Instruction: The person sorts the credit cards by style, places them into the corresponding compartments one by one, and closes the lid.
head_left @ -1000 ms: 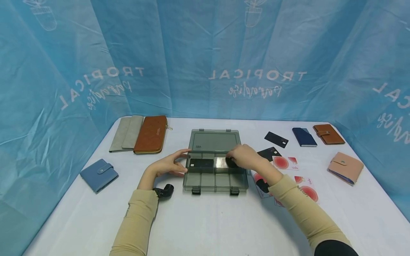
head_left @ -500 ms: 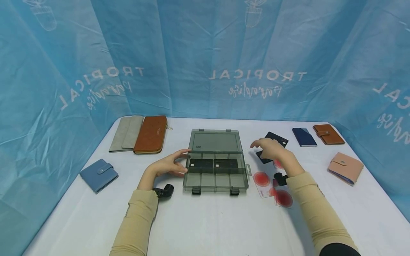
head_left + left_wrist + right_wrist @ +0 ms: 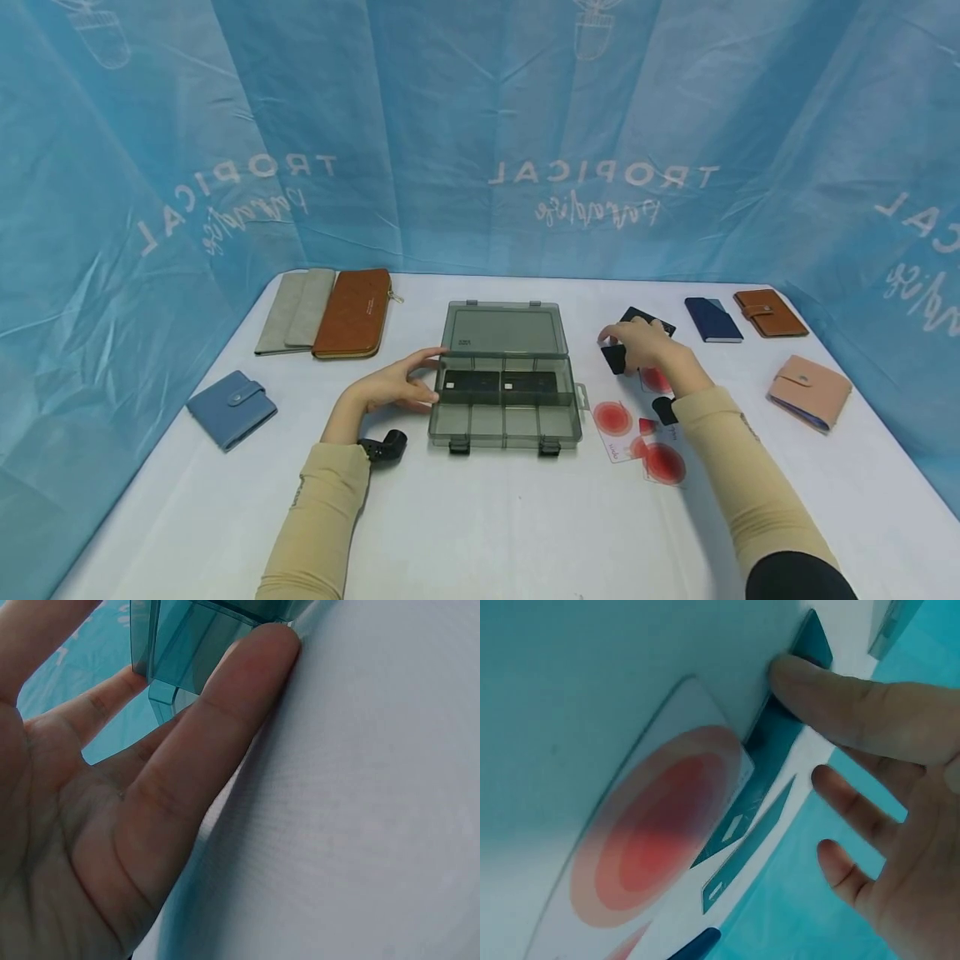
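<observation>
Right hand [image 3: 647, 348], fingers straight, presses dark card [image 3: 780, 742] flat on table [image 3: 480, 517], long axis diagonal; left hand [image 3: 390, 385], open, touches organizer box [image 3: 504, 421] left wall.

The blue backdrop cloth [image 3: 525, 125] reads "TROPICAL" in white capitals behind the box, well beyond the fingers, with a script line beneath that looks like "paradise". The same print repeats on its left fold, and partly at far right.

white table [image 3: 487, 517] | organizer box [image 3: 505, 425], cards [image 3: 612, 418], wallets [image 3: 352, 314] (at both edges)
</observation>
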Action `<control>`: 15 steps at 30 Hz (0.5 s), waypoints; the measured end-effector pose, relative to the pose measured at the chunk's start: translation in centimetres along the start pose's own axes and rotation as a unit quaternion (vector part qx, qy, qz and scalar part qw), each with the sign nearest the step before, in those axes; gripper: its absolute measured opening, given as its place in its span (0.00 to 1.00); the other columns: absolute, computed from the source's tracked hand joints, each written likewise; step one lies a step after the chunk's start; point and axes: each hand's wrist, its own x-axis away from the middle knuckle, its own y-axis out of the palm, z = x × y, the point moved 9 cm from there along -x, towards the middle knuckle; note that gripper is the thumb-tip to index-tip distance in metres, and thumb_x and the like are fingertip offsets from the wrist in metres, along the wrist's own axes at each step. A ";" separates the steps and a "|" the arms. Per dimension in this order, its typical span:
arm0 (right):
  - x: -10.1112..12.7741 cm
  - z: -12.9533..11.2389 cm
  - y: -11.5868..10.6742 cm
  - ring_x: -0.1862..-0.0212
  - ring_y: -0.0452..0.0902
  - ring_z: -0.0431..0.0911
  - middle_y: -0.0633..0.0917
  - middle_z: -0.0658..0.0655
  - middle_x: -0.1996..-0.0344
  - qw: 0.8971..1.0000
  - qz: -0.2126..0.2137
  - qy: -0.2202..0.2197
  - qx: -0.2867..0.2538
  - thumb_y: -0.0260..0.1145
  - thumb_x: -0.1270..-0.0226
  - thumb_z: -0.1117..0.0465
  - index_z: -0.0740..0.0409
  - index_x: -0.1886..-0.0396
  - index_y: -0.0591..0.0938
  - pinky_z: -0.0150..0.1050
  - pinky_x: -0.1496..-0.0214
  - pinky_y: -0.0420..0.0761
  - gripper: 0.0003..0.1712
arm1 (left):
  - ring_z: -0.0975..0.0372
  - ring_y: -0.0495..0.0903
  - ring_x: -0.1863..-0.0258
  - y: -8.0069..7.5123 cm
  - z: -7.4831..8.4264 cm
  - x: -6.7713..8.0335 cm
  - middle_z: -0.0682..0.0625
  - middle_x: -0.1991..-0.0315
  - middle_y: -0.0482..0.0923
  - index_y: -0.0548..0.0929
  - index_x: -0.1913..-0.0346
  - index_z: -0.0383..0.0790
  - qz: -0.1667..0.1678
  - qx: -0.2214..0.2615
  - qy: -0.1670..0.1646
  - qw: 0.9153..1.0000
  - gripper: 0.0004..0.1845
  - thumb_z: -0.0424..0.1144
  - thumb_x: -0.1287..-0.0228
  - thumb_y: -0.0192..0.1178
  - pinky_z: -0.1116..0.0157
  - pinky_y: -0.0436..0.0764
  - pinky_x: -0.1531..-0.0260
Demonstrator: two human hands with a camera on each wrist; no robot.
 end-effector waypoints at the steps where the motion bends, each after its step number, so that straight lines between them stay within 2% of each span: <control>1: -0.2 0.1 0.0 0.48 0.67 0.59 0.80 0.58 0.52 1.000 -0.002 0.002 0.004 0.74 0.62 0.75 0.55 0.45 0.77 0.62 0.48 0.62 0.38 | 0.55 0.81 0.58 0.0 0.0 0.0 0.36 0.30 0.46 0.49 0.27 0.50 0.000 0.000 0.000 1.000 0.47 0.35 0.45 0.66 0.58 0.80 0.56; 6: -0.9 0.2 -0.1 0.47 0.67 0.59 0.78 0.60 0.51 1.000 0.001 0.001 0.031 0.76 0.63 0.72 0.54 0.47 0.79 0.63 0.47 0.62 0.37 | 0.56 0.81 0.58 0.0 0.0 0.0 0.36 0.30 0.46 0.49 0.27 0.49 0.000 0.002 -0.001 1.000 0.47 0.36 0.45 0.67 0.58 0.80 0.56; 10: -1.3 0.0 -0.9 0.50 0.69 0.59 0.77 0.62 0.53 0.997 0.055 -0.014 0.046 0.78 0.62 0.67 0.54 0.53 0.82 0.61 0.50 0.66 0.30 | 0.56 0.81 0.58 0.0 0.0 0.0 0.36 0.30 0.46 0.49 0.27 0.49 -0.001 0.003 0.000 1.000 0.47 0.36 0.45 0.67 0.58 0.80 0.56; 15: -1.5 -0.3 -2.1 0.55 0.74 0.56 0.83 0.57 0.62 0.992 0.123 -0.032 -0.018 0.72 0.49 0.65 0.55 0.62 0.83 0.55 0.55 0.65 0.13 | 0.56 0.81 0.58 0.0 0.0 0.0 0.36 0.30 0.46 0.49 0.27 0.49 -0.002 0.004 -0.001 1.000 0.48 0.36 0.46 0.67 0.58 0.80 0.56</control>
